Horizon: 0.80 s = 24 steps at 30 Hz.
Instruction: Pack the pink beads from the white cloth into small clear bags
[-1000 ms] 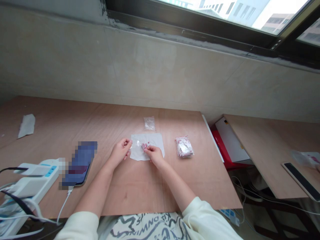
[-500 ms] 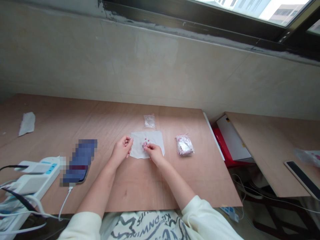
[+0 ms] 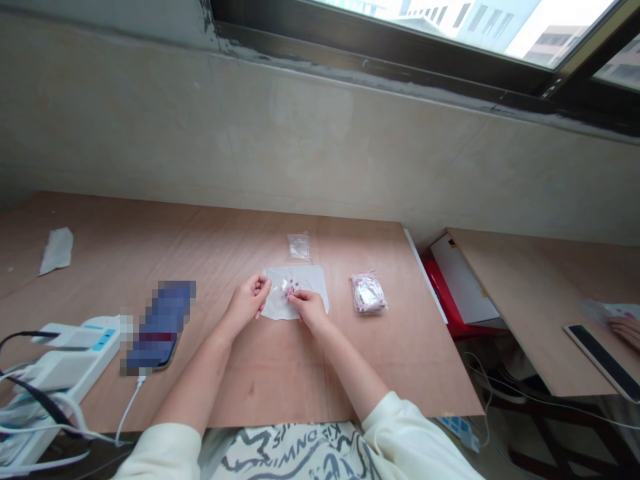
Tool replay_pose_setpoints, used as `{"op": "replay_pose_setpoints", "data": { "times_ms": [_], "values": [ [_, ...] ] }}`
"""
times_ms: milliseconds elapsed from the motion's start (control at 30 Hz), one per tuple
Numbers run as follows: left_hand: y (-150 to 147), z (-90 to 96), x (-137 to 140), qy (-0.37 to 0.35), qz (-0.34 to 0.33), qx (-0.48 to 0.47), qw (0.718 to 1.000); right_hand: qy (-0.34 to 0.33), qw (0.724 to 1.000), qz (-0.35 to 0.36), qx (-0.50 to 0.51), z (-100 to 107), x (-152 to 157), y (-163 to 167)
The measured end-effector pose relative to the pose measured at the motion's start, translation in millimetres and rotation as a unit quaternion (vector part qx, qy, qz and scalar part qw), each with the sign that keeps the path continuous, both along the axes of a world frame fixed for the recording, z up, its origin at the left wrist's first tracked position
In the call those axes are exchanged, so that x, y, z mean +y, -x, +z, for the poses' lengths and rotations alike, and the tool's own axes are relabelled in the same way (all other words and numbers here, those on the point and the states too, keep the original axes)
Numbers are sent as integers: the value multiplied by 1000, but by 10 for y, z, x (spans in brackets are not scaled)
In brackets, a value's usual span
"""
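Note:
A white sheet (image 3: 315, 277), paper or cloth, lies on the wooden table with small pink-red beads (image 3: 291, 288) clustered near its middle. At the sheet's left edge my left hand (image 3: 249, 299) is closed, thumb against curled fingers; whatever it may pinch is too small to make out. My right hand (image 3: 309, 309) rests over the sheet's lower right, its thumb and fingertips pinched together right at the beads. Any piece between those fingertips is hidden. Just behind the sheet is a small clear plastic bag (image 3: 299, 247). A fuller clear bag of pinkish things (image 3: 369, 293) sits to the right.
On the left are a phone (image 3: 163, 323) on a charging cable, a white power strip (image 3: 80, 360) with several cords, and a crumpled tissue (image 3: 57, 251). Across a gap at right, another table (image 3: 535, 287) holds a second phone (image 3: 603, 360), near another person's hand (image 3: 625, 328).
My left hand has shifted slightly right, nearer the beads. The pink-red beads look more spread out beside my right fingertips. Another person's hand has appeared at the right edge.

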<state>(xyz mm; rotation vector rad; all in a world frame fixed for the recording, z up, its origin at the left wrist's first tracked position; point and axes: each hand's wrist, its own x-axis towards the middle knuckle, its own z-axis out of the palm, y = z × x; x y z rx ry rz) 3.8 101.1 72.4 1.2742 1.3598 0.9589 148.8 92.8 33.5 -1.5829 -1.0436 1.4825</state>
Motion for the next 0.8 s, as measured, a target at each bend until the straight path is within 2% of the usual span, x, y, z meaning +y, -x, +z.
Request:
{"op": "replay_pose_setpoints", "data": {
  "times_ms": [100,267,400,467,533,600,700,800],
  "values": [
    [9,4,6,5,1,-12,1000,10,1000,-16,9,19,-1,9],
    [102,110,-59,36,10,-14,999,-6,997,-40,64,113,-26,27],
    [280,176,-150,76,-123,0,990,-55,993,-74,79,278,-31,-14],
    [332,200,-164,72,-114,19,991,-95,992,-60,57,388,-27,-61],
    [318,229,-144,42,-50,36,997,-144,989,-28,11,500,-21,-114],
    [240,264,-99,9,-23,36,999,-199,979,6,-43,597,-18,-159],
    [76,308,-31,-3,-83,23,996,-263,959,47,-98,693,-23,-200],
    [-32,323,-12,-8,-109,37,993,-263,958,35,-107,727,-47,-213]
  ]
}}
